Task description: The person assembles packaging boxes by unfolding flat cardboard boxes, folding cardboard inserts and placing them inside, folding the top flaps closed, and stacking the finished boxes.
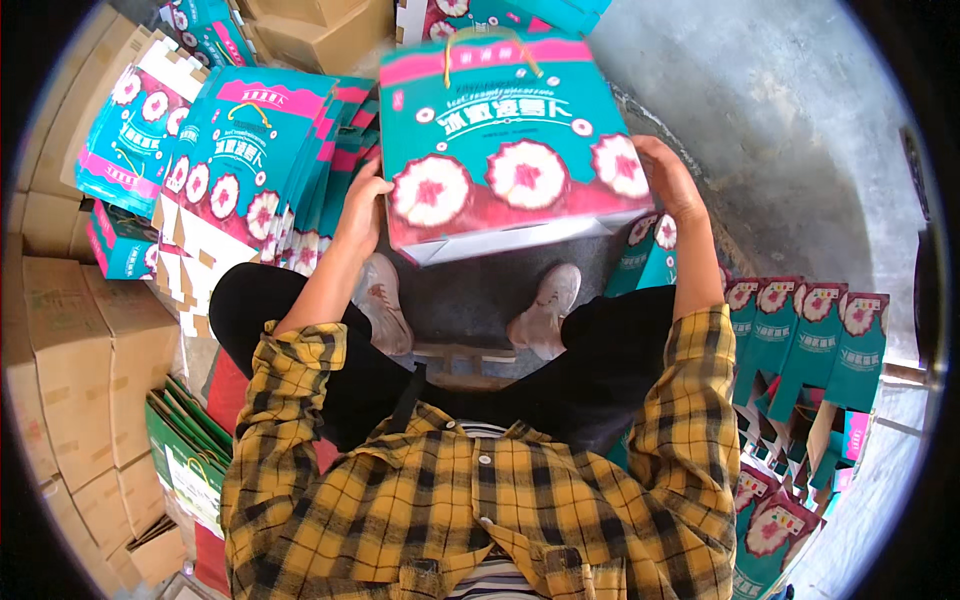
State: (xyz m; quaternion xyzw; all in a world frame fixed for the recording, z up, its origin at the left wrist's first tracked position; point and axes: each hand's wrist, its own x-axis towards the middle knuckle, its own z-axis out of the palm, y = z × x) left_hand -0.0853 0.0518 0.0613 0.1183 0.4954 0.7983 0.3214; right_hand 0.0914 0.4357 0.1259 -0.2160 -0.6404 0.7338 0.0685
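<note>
Between my two hands is a teal and pink gift box [480,130] with a yellow cord handle at its top and pictures of sliced pink-and-white radish along its lower front. My left hand [362,205] grips its left side, thumb on the front edge. At the opposite side my right hand [672,180] holds the box, its fingers partly hidden behind. The box is raised above the floor in front of my feet, its pale underside partly showing. Close by my left hand, flat unfolded cartons [245,150] of the same print lean in a stack.
Folded teal boxes [810,340] stand in rows at my right. More printed cartons [135,130] lie at the far left. Brown cardboard boxes [70,350] are piled along the left, with green bags [190,450] beside them. Grey concrete floor [790,120] stretches away at the far right.
</note>
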